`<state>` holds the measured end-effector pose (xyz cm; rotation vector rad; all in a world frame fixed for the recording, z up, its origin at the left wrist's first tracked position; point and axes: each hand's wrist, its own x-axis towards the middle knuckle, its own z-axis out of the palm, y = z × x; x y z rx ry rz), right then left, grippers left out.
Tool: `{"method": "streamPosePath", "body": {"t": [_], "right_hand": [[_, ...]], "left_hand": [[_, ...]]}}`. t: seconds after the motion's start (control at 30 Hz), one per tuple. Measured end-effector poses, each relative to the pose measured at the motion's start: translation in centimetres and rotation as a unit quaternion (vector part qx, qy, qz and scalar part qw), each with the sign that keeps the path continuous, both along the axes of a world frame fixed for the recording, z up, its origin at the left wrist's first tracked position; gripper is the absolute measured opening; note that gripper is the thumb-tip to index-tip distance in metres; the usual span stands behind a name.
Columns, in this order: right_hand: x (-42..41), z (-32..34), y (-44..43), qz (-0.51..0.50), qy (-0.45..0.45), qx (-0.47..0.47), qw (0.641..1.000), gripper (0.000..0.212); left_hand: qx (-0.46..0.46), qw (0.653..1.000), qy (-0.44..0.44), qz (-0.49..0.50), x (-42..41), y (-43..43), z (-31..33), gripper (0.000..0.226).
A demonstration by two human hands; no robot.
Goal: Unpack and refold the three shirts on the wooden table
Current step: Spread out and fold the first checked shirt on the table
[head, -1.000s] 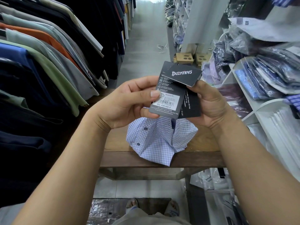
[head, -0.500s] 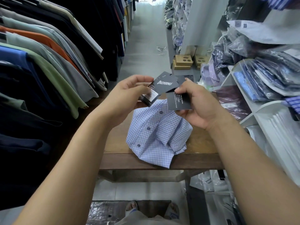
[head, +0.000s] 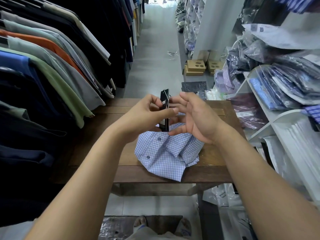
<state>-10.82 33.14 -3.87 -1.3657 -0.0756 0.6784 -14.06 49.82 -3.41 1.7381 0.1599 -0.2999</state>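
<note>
A light blue checked shirt (head: pixel 166 153) lies crumpled on the wooden table (head: pixel 216 163), one corner hanging over the near edge. Just above it my left hand (head: pixel 143 116) pinches a bunch of black hang tags (head: pixel 165 110), held edge-on and upright. My right hand (head: pixel 194 116) hovers beside the tags with its fingers spread and relaxed, holding nothing. The string from the tags to the shirt is hidden behind my hands.
A rack of hanging shirts (head: pixel 52 66) crowds the table's left side. White shelves (head: pixel 270 122) with bagged shirts (head: pixel 285 84) stand on the right. Dark packets (head: pixel 194 86) lie beyond the table's far end. Cardboard boxes (head: pixel 195 67) sit on the aisle floor.
Both hands dropped closer to the shirt. The tags, first fanned out facing me and held by both hands, are now gathered edge-on in my left hand; my right hand has let go.
</note>
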Motion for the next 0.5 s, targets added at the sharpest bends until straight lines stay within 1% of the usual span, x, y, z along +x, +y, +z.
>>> {"method": "streamPosePath", "body": {"t": [0.07,0.1,0.13,0.27,0.33,0.37,0.4,0.5], "right_hand": [[0.2,-0.4,-0.1,-0.014,-0.014,-0.029,0.999,0.043],[0.4,-0.6,-0.1,-0.038,-0.025,-0.046,0.998,0.038],[0.6,-0.9,-0.1,-0.073,-0.035,-0.067,0.994,0.032],[1.6,-2.5,-0.7,-0.221,-0.032,-0.141,0.965,0.013],[2.1,-4.1,-1.3,-0.255,-0.047,-0.224,0.939,0.008],[2.4,-4.9,-1.7,-0.261,-0.061,-0.269,0.925,0.01],[2.5,-5.5,-2.0,-0.252,-0.079,-0.311,0.913,0.017],[2.7,-6.8,-2.7,-0.174,-0.103,-0.422,0.884,0.049]], "left_hand": [[-0.022,0.999,0.018,0.018,0.2,0.0,-0.1,0.023],[-0.031,0.999,0.024,0.026,0.3,0.1,-0.1,0.016],[-0.038,0.998,0.027,0.032,0.4,0.2,0.0,0.014],[-0.041,0.999,0.013,0.02,0.4,0.5,0.6,0.028],[-0.054,0.998,0.004,0.011,0.2,0.7,0.7,0.031],[-0.059,0.998,-0.002,0.007,0.1,0.8,0.8,0.033],[-0.06,0.998,-0.01,0.003,0.1,0.8,0.8,0.034],[-0.083,0.996,-0.022,0.006,0.0,0.9,0.6,0.036]]}}
